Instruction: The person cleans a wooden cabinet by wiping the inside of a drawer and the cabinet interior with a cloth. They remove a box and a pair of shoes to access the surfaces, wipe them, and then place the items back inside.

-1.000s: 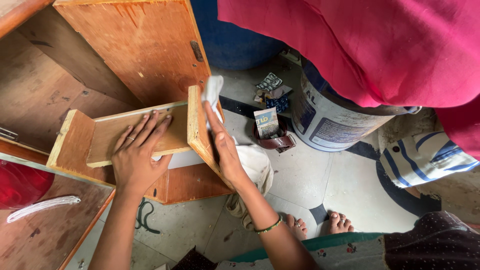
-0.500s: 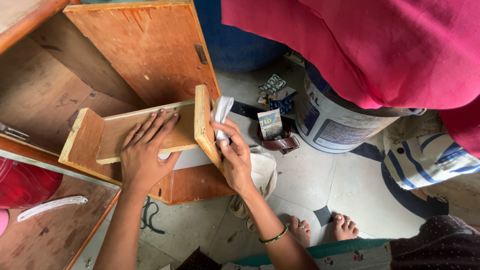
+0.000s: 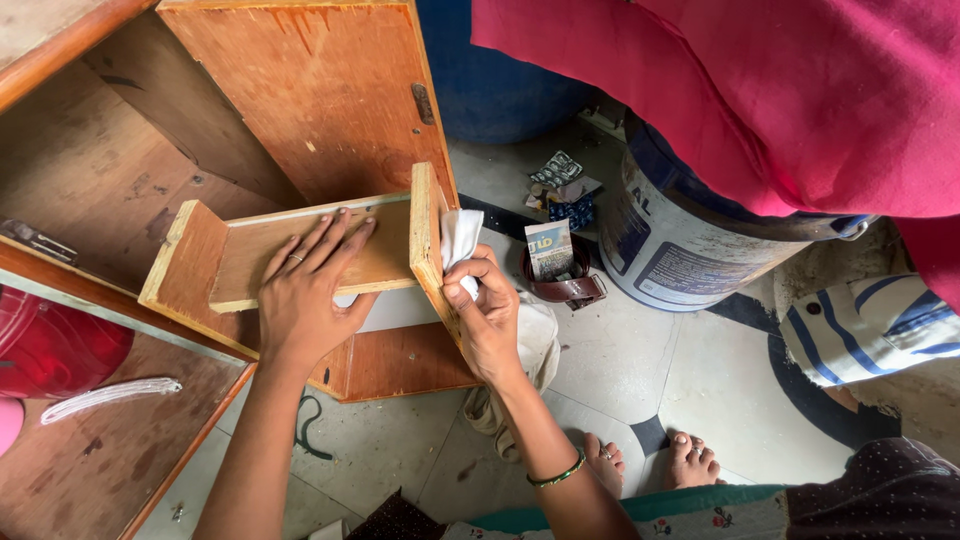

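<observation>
Two hands working: your left hand lying flat, pinning small unpainted wooden drawer; your right hand, now fisted around crumpled white cloth, is wiping drawer's outer side, having slid lower.

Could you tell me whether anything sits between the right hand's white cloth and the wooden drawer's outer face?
Nothing visible does. The right hand presses the white cloth straight against the end panel of the wooden drawer, while the left hand lies flat on the drawer's side board, away from the cloth.
</observation>
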